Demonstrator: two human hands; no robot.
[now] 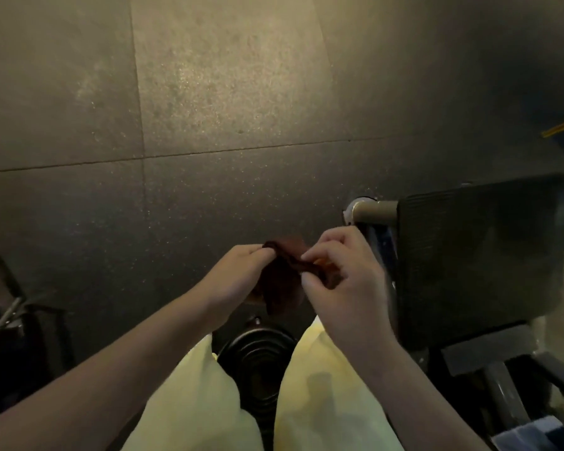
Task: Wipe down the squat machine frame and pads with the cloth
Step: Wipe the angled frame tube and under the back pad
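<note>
A dark reddish-brown cloth [282, 281] hangs between my two hands in the lower middle of the view. My left hand [238, 275] grips its left edge. My right hand [342, 281] pinches its upper right edge with curled fingers. To the right stands the squat machine's black pad [482, 255], with a grey frame tube [373, 210] ending in a round cap at its left side. My hands are just left of the pad and do not touch it.
Dark rubber floor tiles [209, 109] fill the upper view. A stack of black weight plates [258, 362] lies between my legs in pale yellow trousers. Dark metal equipment [10, 320] stands at the lower left; more frame bars [502, 385] at the lower right.
</note>
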